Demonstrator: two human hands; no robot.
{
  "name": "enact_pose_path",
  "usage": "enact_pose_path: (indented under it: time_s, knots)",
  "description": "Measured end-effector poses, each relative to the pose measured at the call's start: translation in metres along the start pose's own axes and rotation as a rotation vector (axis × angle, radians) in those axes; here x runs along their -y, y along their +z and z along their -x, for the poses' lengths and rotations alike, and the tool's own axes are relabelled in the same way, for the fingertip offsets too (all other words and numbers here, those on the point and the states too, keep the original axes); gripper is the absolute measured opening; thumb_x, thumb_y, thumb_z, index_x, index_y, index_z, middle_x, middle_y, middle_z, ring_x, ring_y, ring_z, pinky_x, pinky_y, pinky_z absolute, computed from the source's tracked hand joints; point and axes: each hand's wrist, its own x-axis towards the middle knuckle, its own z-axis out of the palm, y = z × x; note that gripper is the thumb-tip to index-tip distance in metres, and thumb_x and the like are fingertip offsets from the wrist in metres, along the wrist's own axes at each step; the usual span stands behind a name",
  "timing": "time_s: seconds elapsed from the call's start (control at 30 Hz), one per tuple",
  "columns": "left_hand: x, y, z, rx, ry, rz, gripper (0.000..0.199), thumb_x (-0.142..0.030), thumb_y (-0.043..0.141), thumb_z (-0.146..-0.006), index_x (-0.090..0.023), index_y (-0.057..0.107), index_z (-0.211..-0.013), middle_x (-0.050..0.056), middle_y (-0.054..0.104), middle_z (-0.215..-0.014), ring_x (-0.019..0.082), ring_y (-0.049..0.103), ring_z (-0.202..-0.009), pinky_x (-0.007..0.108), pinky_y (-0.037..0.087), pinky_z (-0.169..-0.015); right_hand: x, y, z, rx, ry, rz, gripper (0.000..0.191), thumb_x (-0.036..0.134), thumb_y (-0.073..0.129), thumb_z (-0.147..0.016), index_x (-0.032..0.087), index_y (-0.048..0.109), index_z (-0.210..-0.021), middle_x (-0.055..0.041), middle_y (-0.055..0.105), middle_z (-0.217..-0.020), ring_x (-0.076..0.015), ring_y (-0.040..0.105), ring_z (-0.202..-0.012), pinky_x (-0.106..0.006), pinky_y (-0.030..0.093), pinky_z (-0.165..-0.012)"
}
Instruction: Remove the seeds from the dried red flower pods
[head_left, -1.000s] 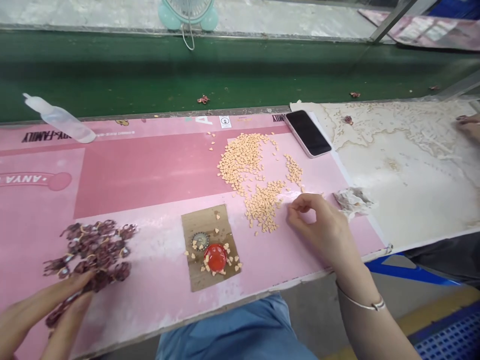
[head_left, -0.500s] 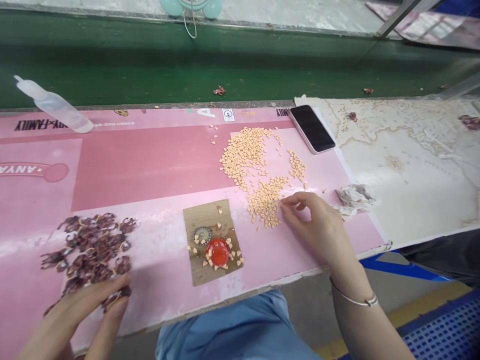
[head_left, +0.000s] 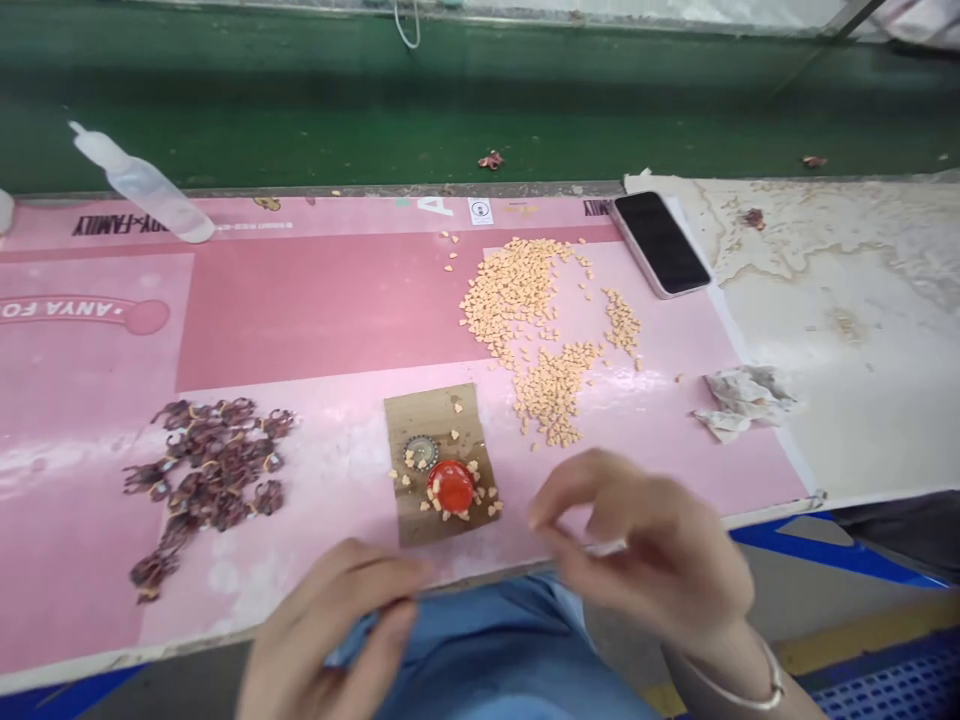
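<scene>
We see 2 hands drawn back to the lower middle of the frame, just above a lap in blue cloth. The right hand, with a thin bangle at its wrist, is blurred, its fingers and thumb bunched toward each other. A pale sliver may sit among them, but we cannot tell whether it grips anything. The left hand is half curled and shows nothing held, though we cannot be sure from this angle.

Just above and between the hands lies a brown card, bearing a red domed cap, a ridged metal bottle cap and a scatter of peach heart-shaped pieces. Most of those pieces lie in 3 patches on the pink mat, up and to the right of the card. Dark red curled pieces sit in a heap at the left. We judge that this layout keeps each kind in its own heap, with the card central and within easy reach of both hands. A phone, a crumpled tissue and a squeeze bottle lie toward the mat's far edges.
</scene>
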Motion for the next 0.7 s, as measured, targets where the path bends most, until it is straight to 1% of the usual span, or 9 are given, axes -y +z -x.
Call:
enact_pose_path:
  time_s: [0.03,0.07,0.1,0.2,0.27,0.37,0.5,0.6,0.7]
  knots:
    - [-0.006,0.006,-0.006,0.086,0.029,0.090,0.012,-0.024,0.069,-0.102,-0.029,0.078,-0.108,0.000,0.079,-0.090,0.014,0.076,-0.077,0.018,0.061,-0.070,0.010,0.008,-0.001,0.056,-0.044,-0.028,0.032,0.001,0.064,-0.096,0.028,0.049,-0.088,0.0041,0.083,-0.089,-0.0108,0.077,-0.073,-0.023,0.066,-0.068]
    - [-0.010,0.011,-0.012,0.139,0.038,0.168,0.012,-0.023,0.068,-0.103,-0.028,0.077,-0.108,0.000,0.079,-0.089,0.013,0.076,-0.076,0.016,0.060,-0.071,0.017,0.016,-0.002,0.058,-0.086,-0.052,0.033,0.000,0.062,-0.098,0.027,0.049,-0.086,0.0030,0.084,-0.091,-0.0098,0.078,-0.075,-0.022,0.068,-0.073]
    - [-0.012,0.015,-0.016,0.156,0.026,0.228,0.011,-0.024,0.067,-0.104,-0.027,0.077,-0.107,0.000,0.079,-0.088,0.012,0.076,-0.076,0.014,0.060,-0.072,0.022,0.023,-0.002,0.060,-0.120,-0.052,0.032,0.000,0.062,-0.099,0.027,0.051,-0.086,0.0027,0.085,-0.092,-0.0092,0.078,-0.078,-0.021,0.069,-0.076]
    - [-0.012,0.021,-0.019,0.107,-0.062,0.327,0.017,-0.029,0.065,-0.106,-0.024,0.076,-0.095,0.000,0.077,-0.082,0.011,0.074,-0.073,0.013,0.059,-0.072,0.023,0.034,0.003,0.029,-0.173,0.029,0.027,-0.001,0.062,-0.100,0.024,0.061,-0.092,0.0011,0.085,-0.093,-0.0096,0.080,-0.085,-0.018,0.069,-0.086]
    - [-0.012,0.023,-0.019,0.089,-0.127,0.357,0.023,-0.035,0.066,-0.106,-0.023,0.075,-0.087,-0.002,0.074,-0.075,0.010,0.071,-0.068,0.012,0.057,-0.067,0.019,0.034,0.007,0.034,-0.191,0.086,0.024,-0.001,0.061,-0.101,0.022,0.066,-0.095,0.0001,0.085,-0.092,-0.0107,0.081,-0.087,-0.017,0.069,-0.087]
    - [-0.011,0.024,-0.020,0.088,-0.215,0.402,0.029,-0.041,0.070,-0.103,-0.023,0.075,-0.081,-0.002,0.071,-0.070,0.009,0.069,-0.065,0.011,0.055,-0.065,0.016,0.030,0.011,0.073,-0.202,0.108,0.026,0.000,0.059,-0.101,0.023,0.068,-0.093,-0.0002,0.086,-0.097,-0.0117,0.082,-0.088,-0.019,0.070,-0.087]
    - [-0.008,0.025,-0.022,0.100,-0.283,0.496,0.026,-0.041,0.075,-0.100,-0.023,0.078,-0.081,-0.001,0.073,-0.071,0.009,0.069,-0.065,0.010,0.054,-0.064,0.017,0.027,0.010,0.134,-0.183,0.080,0.029,-0.003,0.058,-0.100,0.024,0.068,-0.095,0.0007,0.087,-0.103,-0.0114,0.082,-0.097,-0.022,0.070,-0.095]
    - [-0.005,0.024,-0.022,0.108,-0.298,0.590,0.024,-0.040,0.078,-0.098,-0.023,0.080,-0.080,-0.001,0.074,-0.071,0.009,0.069,-0.064,0.011,0.054,-0.063,0.018,0.032,0.005,0.124,-0.152,-0.026,0.025,0.003,0.057,-0.104,0.025,0.060,-0.092,0.0021,0.087,-0.096,-0.0101,0.081,-0.103,-0.018,0.067,-0.098]
    - [-0.004,0.025,-0.023,0.123,-0.319,0.615,0.029,-0.043,0.081,-0.095,-0.021,0.079,-0.076,0.001,0.074,-0.068,0.010,0.069,-0.064,0.012,0.055,-0.062,0.020,0.039,0.001,0.088,-0.077,-0.135,0.025,0.004,0.056,-0.103,0.026,0.053,-0.091,0.0011,0.086,-0.092,-0.0085,0.082,-0.097,-0.014,0.064,-0.098]
